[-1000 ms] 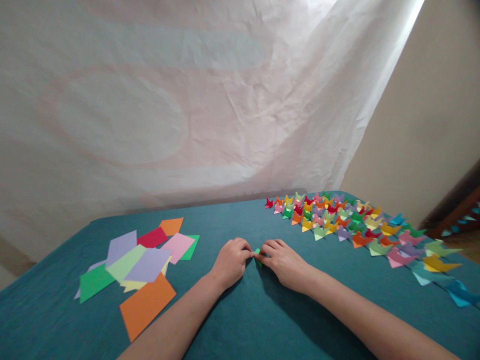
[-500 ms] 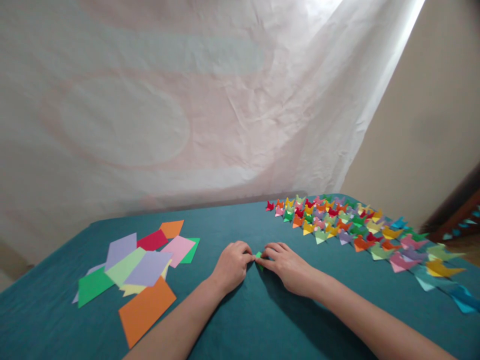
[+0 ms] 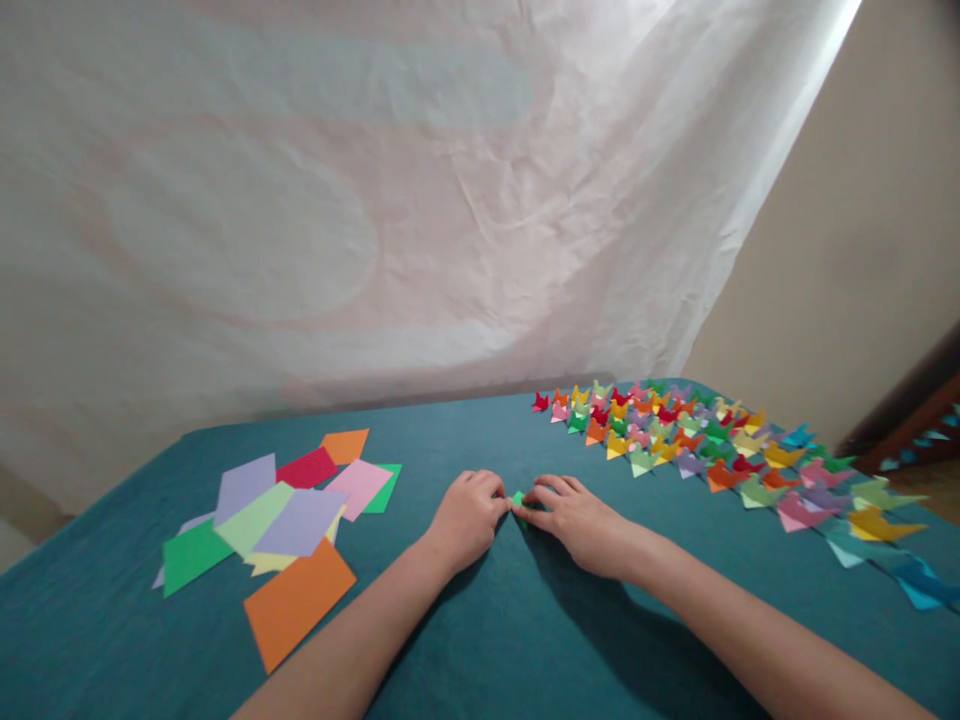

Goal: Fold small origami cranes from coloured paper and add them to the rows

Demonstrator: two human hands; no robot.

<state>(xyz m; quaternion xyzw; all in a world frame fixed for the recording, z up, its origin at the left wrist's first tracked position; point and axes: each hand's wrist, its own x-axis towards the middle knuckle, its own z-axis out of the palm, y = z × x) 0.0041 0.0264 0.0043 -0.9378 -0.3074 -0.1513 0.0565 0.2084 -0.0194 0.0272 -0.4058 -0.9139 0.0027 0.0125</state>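
A small piece of folded green paper [image 3: 519, 499] lies between my hands on the teal tablecloth, mostly covered by fingers. My left hand [image 3: 466, 518] is closed, with thumb and forefinger pinched at the paper's left edge. From the other side my right hand [image 3: 576, 520] grips it, thumb and fingertips pressed on the paper. The exact shape of the folds is too small and hidden to tell.
Loose sheets of coloured paper, such as an orange one [image 3: 300, 605] and a lilac one [image 3: 301, 522], overlap on the left. Rows of folded paper birds [image 3: 690, 462] stand to the right. Behind the table [image 3: 442, 430] hangs a pale sheet [image 3: 420, 220].
The camera view has tilted slightly, so the table appears a little higher. Both hands stay at the green paper with only small finger shifts.
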